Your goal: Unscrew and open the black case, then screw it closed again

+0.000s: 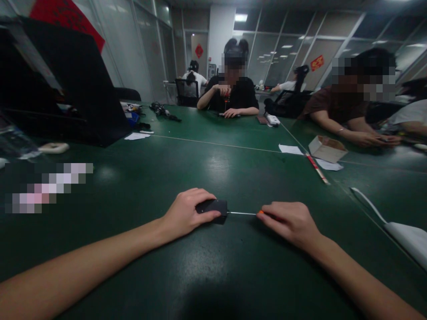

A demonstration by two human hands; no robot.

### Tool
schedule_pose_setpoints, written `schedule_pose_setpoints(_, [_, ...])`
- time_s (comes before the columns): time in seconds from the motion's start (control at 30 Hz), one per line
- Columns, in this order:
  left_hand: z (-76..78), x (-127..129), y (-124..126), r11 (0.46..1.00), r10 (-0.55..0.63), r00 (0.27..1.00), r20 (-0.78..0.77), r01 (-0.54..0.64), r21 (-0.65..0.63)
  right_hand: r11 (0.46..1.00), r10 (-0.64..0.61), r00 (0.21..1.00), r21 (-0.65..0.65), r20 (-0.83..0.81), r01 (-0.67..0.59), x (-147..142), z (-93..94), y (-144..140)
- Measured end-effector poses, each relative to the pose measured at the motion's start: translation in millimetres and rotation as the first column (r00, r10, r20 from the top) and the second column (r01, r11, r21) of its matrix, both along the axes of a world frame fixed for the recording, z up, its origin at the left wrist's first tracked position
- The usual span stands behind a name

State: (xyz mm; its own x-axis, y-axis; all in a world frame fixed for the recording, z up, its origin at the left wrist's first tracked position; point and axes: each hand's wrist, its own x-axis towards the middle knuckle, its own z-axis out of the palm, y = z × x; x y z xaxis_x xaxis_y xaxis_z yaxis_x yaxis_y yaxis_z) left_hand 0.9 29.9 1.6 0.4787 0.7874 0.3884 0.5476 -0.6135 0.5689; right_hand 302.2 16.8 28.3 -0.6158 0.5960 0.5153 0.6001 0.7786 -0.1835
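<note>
At the far left of the dark green table (pixel 213 284), a large black case (pixel 66 89) stands open beside a small white oval object (pixel 53 147), with a white slip of paper (pixel 136 136) lying just past it. Your left hand (pixel 187 213) rests near the table's middle, fingers curled over the top of a small flat black rectangular device (pixel 213 208) and pressing it down onto the green surface, thumb tucked at its near edge. From the device's right edge a thin silver metal shaft runs level to your right hand (pixel 290 221), which is closed around a slim screwdriver with an orange collar (pixel 247 214); the tip meets the device's side, and the handle is hidden inside your fist, so only the orange collar shows at your fingertips. The two hands lie near each other, joined by the tool. Across the table, a person in a black top (pixel 230 95) sits with both forearms on the surface, one hand raised. Further right, a red-and-white stick (pixel 316 169) lies on the green surface just beside an open white cardboard box (pixel 327 149) and white paper sheets (pixel 291 150), near the resting forearm of a person in a brown top (pixel 333 106). A white plastic object (pixel 407 238) lies at the right edge.
</note>
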Motion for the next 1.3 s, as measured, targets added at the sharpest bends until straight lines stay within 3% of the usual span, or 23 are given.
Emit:
schedule_pose_setpoints(0.07, [-0.8, -0.1, 0.0, 1.000, -0.003, 1.000, -0.001, 0.003, 0.005, 0.983, 0.017, 0.996, 0.181, 0.088, -0.033, 2.2, 1.3, -2.6])
schedule_pose_setpoints(0.13, [-1.1, -0.1, 0.0, 1.000, -0.005, 1.000, -0.003, 0.005, 0.005, 0.967, -0.011, 0.993, 0.255, 0.119, -0.020, 0.3, -1.2, -4.9])
schedule_pose_setpoints(0.2, [-0.9, 0.1, -0.2, 1.000, -0.007, 1.000, -0.006, 0.007, 0.004, 0.982, -0.008, 0.995, 0.190, 0.102, -0.011, -5.3, -6.7, -6.4])
schedule_pose_setpoints(0.37, [-0.3, 0.6, -1.0, 1.000, -0.008, 1.000, -0.020, 0.008, 0.008, 0.989, 0.045, 0.996, -0.141, 0.079, -0.034, -21.6, -17.4, -7.8])
schedule_pose_setpoints(0.5, [-1.2, 0.0, -2.0, 1.000, -0.015, 1.000, -0.001, 0.015, -0.004, 0.984, 0.032, 0.998, -0.177, 0.057, -0.021, -30.6, -18.6, -11.2])
schedule_pose_setpoints(0.63, [-0.9, -0.4, -3.2, 0.990, -0.142, 0.989, 0.030, 0.142, 0.006, 0.999, -0.031, 0.994, -0.009, 0.102, 0.032, -34.9, -20.3, -14.0])
schedule_pose_setpoints(0.77, [1.3, -0.1, -2.5, 0.947, -0.322, 0.945, 0.060, 0.322, -0.005, 0.982, -0.053, 0.986, 0.187, 0.158, 0.023, -31.5, -21.4, -12.7])
schedule_pose_setpoints(1.03, [1.6, -3.0, 5.8, 0.948, -0.289, 0.953, 0.096, 0.298, -0.109, 0.945, -0.078, 0.970, 0.328, 0.232, -0.002, -29.8, -23.0, -17.5])
schedule_pose_setpoints(1.1, [0.3, -3.3, 5.7, 0.952, -0.273, 0.957, 0.093, 0.283, -0.114, 0.961, -0.062, 0.976, 0.276, 0.208, 0.002, -35.0, -23.6, -19.8])
schedule_pose_setpoints(1.2, [-1.6, -3.6, 4.8, 0.956, -0.263, 0.961, 0.090, 0.272, -0.112, 0.999, -0.009, 0.999, -0.030, 0.053, 0.011, -43.3, -24.1, -21.8])
schedule_pose_setpoints(1.27, [-2.5, -3.7, 4.6, 0.958, -0.258, 0.962, 0.088, 0.267, -0.109, 0.977, 0.008, 0.999, -0.215, -0.045, -0.017, -46.3, -24.6, -22.5])
schedule_pose_setpoints(1.3, [-2.7, -3.6, 4.6, 0.958, -0.259, 0.962, 0.085, 0.267, -0.107, 0.971, 0.008, 0.998, -0.237, -0.065, -0.023, -46.7, -25.0, -22.9])
